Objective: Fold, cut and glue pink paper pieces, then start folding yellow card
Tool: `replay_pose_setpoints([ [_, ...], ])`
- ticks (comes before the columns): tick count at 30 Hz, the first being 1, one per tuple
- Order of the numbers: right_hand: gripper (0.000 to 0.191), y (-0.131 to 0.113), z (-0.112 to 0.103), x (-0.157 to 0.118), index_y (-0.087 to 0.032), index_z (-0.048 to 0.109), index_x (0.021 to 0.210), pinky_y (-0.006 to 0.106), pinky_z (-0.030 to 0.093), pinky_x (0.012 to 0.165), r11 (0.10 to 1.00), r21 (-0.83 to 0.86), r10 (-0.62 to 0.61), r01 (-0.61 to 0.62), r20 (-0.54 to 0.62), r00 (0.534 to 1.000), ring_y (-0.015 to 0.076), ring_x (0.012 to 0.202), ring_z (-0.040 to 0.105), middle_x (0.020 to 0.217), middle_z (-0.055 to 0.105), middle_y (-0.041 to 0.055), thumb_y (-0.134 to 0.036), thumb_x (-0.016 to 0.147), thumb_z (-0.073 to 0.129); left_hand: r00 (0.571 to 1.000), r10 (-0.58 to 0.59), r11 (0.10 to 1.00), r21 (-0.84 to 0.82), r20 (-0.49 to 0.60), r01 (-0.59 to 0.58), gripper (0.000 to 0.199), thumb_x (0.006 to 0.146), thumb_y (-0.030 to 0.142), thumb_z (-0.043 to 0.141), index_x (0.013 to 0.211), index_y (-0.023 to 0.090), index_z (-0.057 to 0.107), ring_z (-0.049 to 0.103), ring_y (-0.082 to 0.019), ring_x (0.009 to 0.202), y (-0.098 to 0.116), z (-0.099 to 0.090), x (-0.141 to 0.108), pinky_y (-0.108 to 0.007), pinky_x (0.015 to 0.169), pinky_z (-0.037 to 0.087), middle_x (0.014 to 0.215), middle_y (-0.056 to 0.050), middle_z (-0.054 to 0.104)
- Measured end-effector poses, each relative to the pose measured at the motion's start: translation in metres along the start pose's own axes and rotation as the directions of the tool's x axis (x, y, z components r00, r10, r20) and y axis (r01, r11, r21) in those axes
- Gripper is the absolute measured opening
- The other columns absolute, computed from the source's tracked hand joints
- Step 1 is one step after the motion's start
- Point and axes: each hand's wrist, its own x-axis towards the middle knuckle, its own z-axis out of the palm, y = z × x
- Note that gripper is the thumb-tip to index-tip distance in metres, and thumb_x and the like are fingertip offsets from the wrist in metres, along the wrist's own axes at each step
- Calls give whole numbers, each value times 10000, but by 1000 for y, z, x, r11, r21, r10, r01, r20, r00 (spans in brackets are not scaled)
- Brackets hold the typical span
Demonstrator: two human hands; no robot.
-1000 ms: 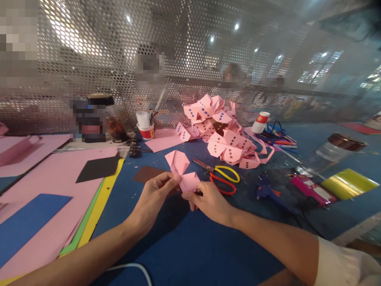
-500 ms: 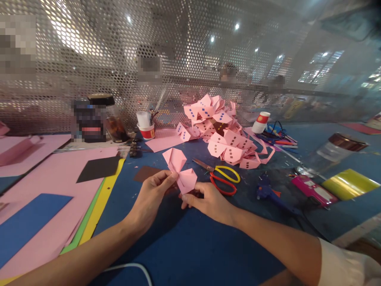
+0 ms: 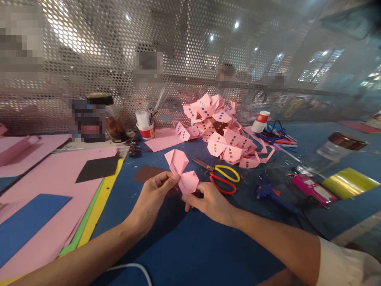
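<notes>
A folded pink paper piece (image 3: 188, 182), shaped like a bow with spread lobes, is held above the blue table in the middle of the view. My left hand (image 3: 157, 192) pinches it at its centre between thumb and fingers. With thumb on top, my right hand (image 3: 210, 200) grips its lower edge; the fingers beneath are partly hidden. Scissors (image 3: 222, 176) with one yellow and one red handle lie just beyond my right hand. A brown paper piece (image 3: 145, 173) rests on the table behind my left hand.
Folded pink paper pieces with small coloured squares (image 3: 226, 127) are heaped at the back. A blue glue gun (image 3: 269, 192), magenta tool (image 3: 312, 188) and clear jar (image 3: 336, 155) stand or lie right. Coloured sheets (image 3: 59, 178) cover the left. Behind rises a perforated metal screen (image 3: 178, 51).
The pink paper piece and both hands have shifted very slightly to the right. Both hands keep their hold on it.
</notes>
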Motion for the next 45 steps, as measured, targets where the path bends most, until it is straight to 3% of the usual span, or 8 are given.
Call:
replay_pose_setpoints([
  [7, 314, 4, 0, 0, -144, 705, 684, 215, 427, 606, 1000, -27, -4, 4, -2, 1000, 108, 614, 596, 683, 694, 16, -308, 924, 585, 1000, -4, 1000, -12, -4, 4, 279, 867, 420, 676, 758, 165, 650, 574, -128, 696, -1, 0, 1, -252, 738, 498, 738, -2, 639],
  [14, 274, 1, 2, 2, -138, 719, 935, 250, 506, 721, 994, 109, -26, 24, 18, 999, 156, 765, 671, 861, 763, 66, -374, 941, 582, 1000, -10, 997, -73, 0, 10, 273, 852, 409, 689, 736, 165, 645, 586, -128, 629, 1, 0, 2, -243, 664, 497, 700, -3, 652],
  [23, 317, 0, -1, 1, -144, 681, 678, 227, 433, 619, 1000, -30, 9, -10, -21, 1000, 115, 605, 593, 666, 693, 22, -303, 932, 580, 1000, -22, 999, -40, -9, 22, 274, 846, 428, 692, 754, 171, 664, 607, -138, 692, 0, 2, 0, -264, 752, 504, 742, -6, 673],
  [31, 361, 2, 0, 1, -130, 732, 963, 249, 491, 713, 994, 110, -27, 22, 43, 999, 144, 742, 644, 826, 755, 71, -413, 984, 509, 1000, -16, 999, -43, 11, 16, 276, 855, 422, 679, 761, 165, 653, 601, -143, 637, -1, -1, 4, -275, 697, 504, 717, -14, 665],
  [38, 423, 3, -1, 1, -137, 750, 970, 241, 471, 638, 998, 68, -9, 7, 27, 1000, 132, 628, 601, 667, 713, 42, -483, 979, 507, 1000, -15, 999, -48, 17, 16, 280, 843, 433, 686, 748, 173, 643, 610, -153, 650, -1, -1, 3, -297, 732, 512, 717, -6, 656],
  [45, 494, 6, 2, 2, -112, 735, 980, 253, 503, 668, 984, 175, -21, 15, 33, 999, 136, 661, 634, 738, 734, 77, -490, 1012, 418, 999, -19, 999, -44, -26, 17, 290, 804, 442, 722, 729, 170, 655, 590, -145, 656, 2, -2, 4, -263, 712, 495, 701, -3, 654],
])
